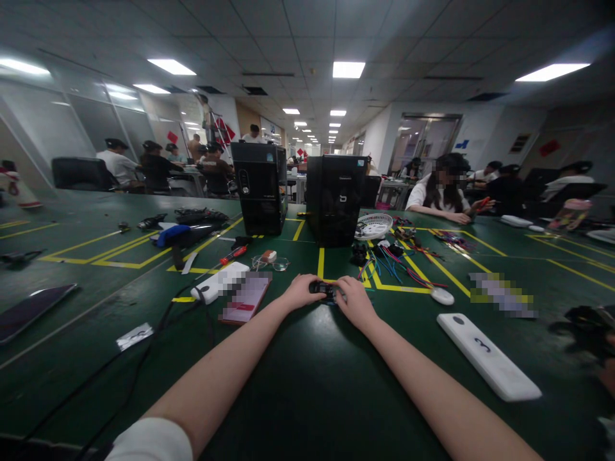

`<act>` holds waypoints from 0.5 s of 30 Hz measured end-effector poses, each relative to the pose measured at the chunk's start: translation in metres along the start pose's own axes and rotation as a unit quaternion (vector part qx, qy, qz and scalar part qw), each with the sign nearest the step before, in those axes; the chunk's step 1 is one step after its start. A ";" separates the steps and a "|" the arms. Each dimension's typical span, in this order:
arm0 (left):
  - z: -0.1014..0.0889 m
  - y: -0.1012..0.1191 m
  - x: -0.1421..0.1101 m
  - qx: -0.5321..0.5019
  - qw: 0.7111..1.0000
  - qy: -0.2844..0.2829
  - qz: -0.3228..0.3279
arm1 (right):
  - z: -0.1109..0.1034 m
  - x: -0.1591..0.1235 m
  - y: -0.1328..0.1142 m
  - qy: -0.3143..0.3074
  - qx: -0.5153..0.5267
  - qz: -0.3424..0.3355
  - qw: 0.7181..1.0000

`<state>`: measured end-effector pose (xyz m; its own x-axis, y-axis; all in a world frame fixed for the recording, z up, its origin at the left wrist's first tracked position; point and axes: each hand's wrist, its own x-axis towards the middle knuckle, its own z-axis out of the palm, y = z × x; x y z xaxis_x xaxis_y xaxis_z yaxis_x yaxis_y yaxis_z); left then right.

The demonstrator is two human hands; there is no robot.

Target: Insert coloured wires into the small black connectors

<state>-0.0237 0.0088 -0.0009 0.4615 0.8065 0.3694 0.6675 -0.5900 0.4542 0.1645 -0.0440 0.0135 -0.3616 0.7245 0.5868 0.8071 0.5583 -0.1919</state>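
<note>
A small black part (325,291) with a hint of blue at its lower edge sits between my two hands, low over the green table (307,384). My left hand (302,292) grips its left side, fingers curled behind and thumb in front. From the right, my right hand (354,298) closes on the other end with thumb and fingers. What kind of part it is cannot be made out, as the fingers cover both ends. Just beyond stands a black computer tower (336,202), with a second black tower (259,192) to its left.
Left of my hands lie a phone (247,298), a white power strip-like bar (221,282), a red screwdriver (234,254) and black cables (144,358). Rightward are coloured wires (389,266), a white basket (375,226) and a white bar marked 3 (487,355). A person (444,189) sits across the table.
</note>
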 end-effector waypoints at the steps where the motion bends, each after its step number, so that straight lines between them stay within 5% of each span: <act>1: 0.000 0.001 0.000 -0.002 1.000 -0.001 0.001 | 0.000 0.000 0.000 0.001 -0.001 0.001 1.000; 15: -0.008 0.009 -0.002 -0.022 0.998 -0.037 0.044 | 0.005 0.001 0.006 -0.038 -0.035 0.025 0.998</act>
<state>-0.0229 0.0012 0.0089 0.5603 0.7508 0.3497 0.5973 -0.6588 0.4574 0.1666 -0.0380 0.0096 -0.3522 0.7804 0.5167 0.8544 0.4935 -0.1629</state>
